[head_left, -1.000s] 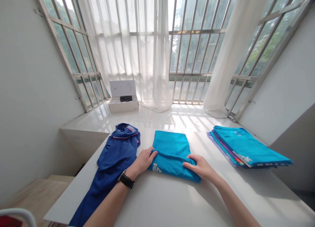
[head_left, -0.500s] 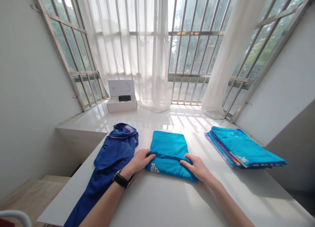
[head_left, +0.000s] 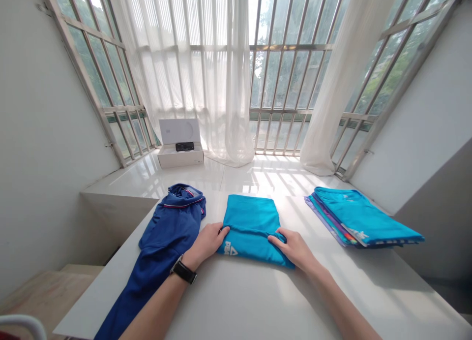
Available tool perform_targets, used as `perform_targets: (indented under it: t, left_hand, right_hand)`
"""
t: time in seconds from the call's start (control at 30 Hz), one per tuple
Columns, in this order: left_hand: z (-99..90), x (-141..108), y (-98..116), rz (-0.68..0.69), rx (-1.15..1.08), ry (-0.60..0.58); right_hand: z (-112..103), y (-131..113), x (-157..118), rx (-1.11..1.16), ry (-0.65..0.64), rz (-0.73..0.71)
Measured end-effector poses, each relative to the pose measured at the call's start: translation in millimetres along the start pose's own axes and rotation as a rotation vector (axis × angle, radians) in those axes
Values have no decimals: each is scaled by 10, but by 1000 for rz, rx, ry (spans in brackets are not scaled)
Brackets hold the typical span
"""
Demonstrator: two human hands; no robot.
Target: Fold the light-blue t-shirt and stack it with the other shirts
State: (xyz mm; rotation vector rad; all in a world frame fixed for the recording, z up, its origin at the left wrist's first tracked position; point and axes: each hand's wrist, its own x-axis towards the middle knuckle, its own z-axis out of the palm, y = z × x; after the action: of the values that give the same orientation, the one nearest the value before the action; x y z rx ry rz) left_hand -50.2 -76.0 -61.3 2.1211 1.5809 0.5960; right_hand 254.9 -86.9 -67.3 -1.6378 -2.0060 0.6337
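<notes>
Gripping turquoise garment [head_left: 252, 214] at both side edges, left hand [head_left: 209, 240] and right hand [head_left: 293, 246]; blue garment [head_left: 171, 227] beside left.

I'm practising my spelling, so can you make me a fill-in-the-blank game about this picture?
The left hand and right hand grip the middle cloth, whose lettering is ____.
The watch is on the ____ wrist.
The clothes pile lies to the ____ of the middle cloth.
The box holds something coloured ____.

Missing words: white; left; right; black.

Over there, white letters [head_left: 227, 248] reading "PEA" sit beside a triangular mark [head_left: 233, 252] on the folded turquoise garment [head_left: 251, 211].
</notes>
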Motion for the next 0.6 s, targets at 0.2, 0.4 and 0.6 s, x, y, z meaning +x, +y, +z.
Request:
perform_targets:
  t: [0.2,0.4,0.6]
  left_hand:
    - [19,1,28,-83,115,-12]
    - [-4,-2,64,-108,162,-24]
    - [-19,1,41,-47,70,49]
  right_hand:
    - [-22,22,5,40,-14,0]
    - [-3,23,-6,27,11,-23]
    - [13,0,-21,16,24,-34]
